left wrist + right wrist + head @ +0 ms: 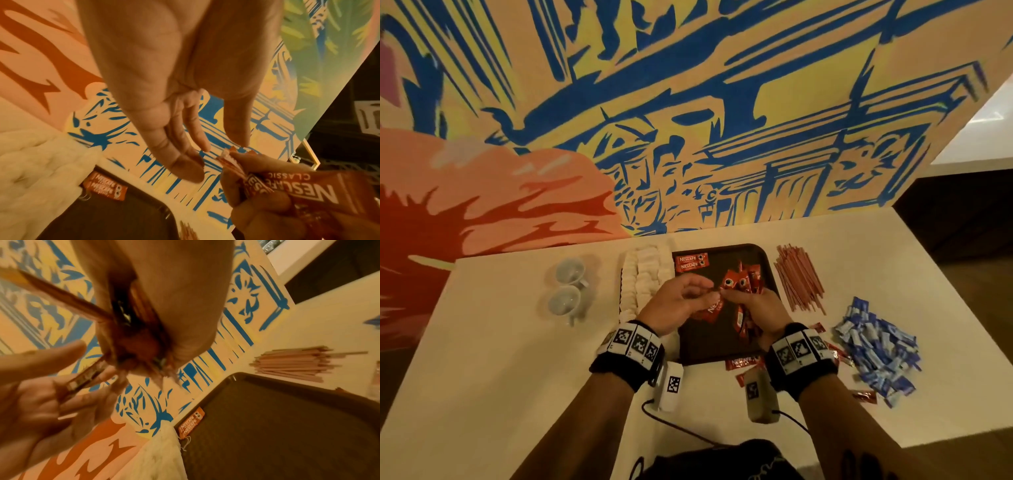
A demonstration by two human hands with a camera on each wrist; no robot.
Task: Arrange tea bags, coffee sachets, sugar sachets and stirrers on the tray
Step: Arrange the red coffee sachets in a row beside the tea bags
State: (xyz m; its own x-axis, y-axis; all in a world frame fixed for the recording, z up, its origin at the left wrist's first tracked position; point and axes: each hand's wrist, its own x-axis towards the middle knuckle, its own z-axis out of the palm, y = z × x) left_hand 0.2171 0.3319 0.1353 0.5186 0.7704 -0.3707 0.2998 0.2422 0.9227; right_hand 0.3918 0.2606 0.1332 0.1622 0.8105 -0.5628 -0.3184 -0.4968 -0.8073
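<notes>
A dark tray (705, 346) lies on the white table. Two red coffee sachets (691, 262) sit side by side in its far left corner. My right hand (756, 305) hovers over the tray and grips a bunch of red coffee sachets (739, 284). My left hand (681, 301) meets it from the left. In the left wrist view its thumb and forefinger pinch the end of one coffee sachet (228, 154) sticking out of the bunch. White tea bags (640, 274) lie left of the tray, pink stirrers (799, 277) right of it, and blue sugar sachets (876, 353) further right.
Two white cups (566, 284) stand on the table's left part. Loose red sachets (743, 361) lie by the tray's near edge, under my right wrist, and another one (864, 397) lies near the sugar pile. A painted wall rises behind the table.
</notes>
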